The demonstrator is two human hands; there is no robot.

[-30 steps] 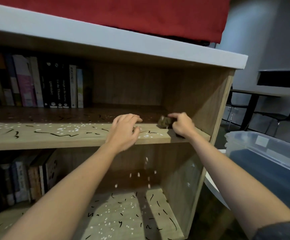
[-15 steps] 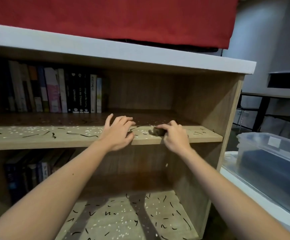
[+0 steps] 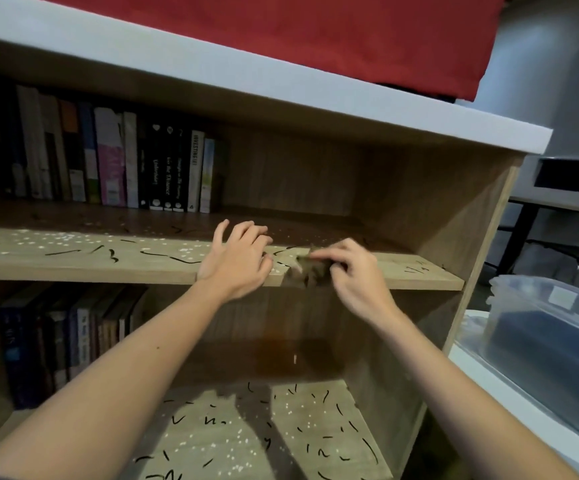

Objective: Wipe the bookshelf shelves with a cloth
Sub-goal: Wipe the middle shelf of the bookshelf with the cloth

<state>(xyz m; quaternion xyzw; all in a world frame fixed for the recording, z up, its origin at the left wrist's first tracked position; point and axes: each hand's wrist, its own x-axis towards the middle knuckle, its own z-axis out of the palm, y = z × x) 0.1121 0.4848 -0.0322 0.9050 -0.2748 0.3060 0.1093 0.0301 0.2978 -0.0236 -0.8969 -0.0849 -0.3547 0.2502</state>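
A wooden bookshelf holds an upper shelf (image 3: 73, 261) strewn with white crumbs and black threads. My right hand (image 3: 353, 271) grips a small dark brown cloth (image 3: 307, 271) at the front edge of this shelf, right of centre. My left hand (image 3: 239, 258) rests on the shelf's front edge just left of the cloth, fingers loosely curled over the board and holding nothing. The lower shelf (image 3: 281, 434) below carries more crumbs and threads, and a single crumb hangs in the air under the cloth.
Books (image 3: 114, 161) stand upright at the back left of the upper shelf, and more books (image 3: 66, 334) fill the lower left. A clear plastic bin (image 3: 551, 327) sits on a white surface to the right. Red fabric (image 3: 315, 32) lies on the bookshelf top.
My right hand has dragged the cloth leftward along the upper shelf from the right corner to the front edge near my left hand. Crumbs have dropped off the edge.
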